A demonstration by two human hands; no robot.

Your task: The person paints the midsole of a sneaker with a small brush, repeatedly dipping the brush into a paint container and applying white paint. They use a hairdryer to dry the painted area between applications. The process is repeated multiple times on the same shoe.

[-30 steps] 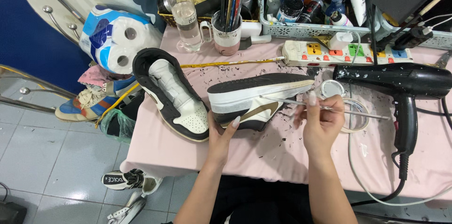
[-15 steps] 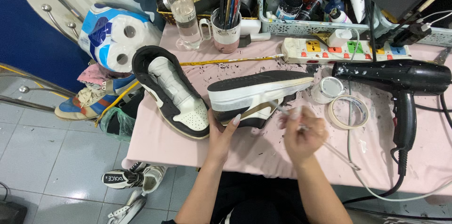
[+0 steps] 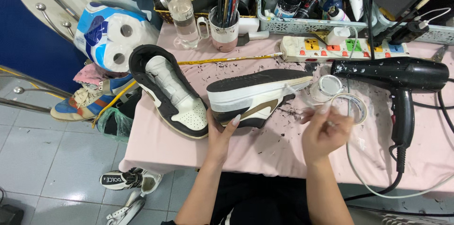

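left hand (image 3: pixel 222 132): gripping the heel end of the tipped sneaker (image 3: pixel 257 97), thumb up along its side, fingers wrapped under
tipped sneaker: lying on its side on the pink table cover (image 3: pixel 265 151), white midsole facing the camera, dark outsole on top, toe pointing toward the hair dryer (image 3: pixel 395 80)
right hand (image 3: pixel 325 132): fingers pinched on a thin brush (image 3: pixel 302 101) — shaft blurred, its far end close to the sneaker's toe, contact not resolvable
second sneaker (image 3: pixel 170 93): just left of the tipped sneaker, upright, white upper with dark trim, not touched
tape roll (image 3: pixel 352 107): flat on the cover right of the tipped sneaker's toe, partly behind the right hand
small round jar (image 3: pixel 328 85): between the tipped sneaker's toe and the hair dryer, just above the tape roll
hair dryer: black, lying right of the tipped sneaker, handle toward the person, cord trailing off the table edge
power strip (image 3: pixel 340 47): behind the tipped sneaker — along the back of the table
brush mug (image 3: pixel 225 28): behind the tipped sneaker, water bottle (image 3: pixel 182 12) beside it
toilet paper pack (image 3: pixel 113 35): far left of both sneakers, off the table corner
cover surface: dark flecks scattered around the tipped sneaker
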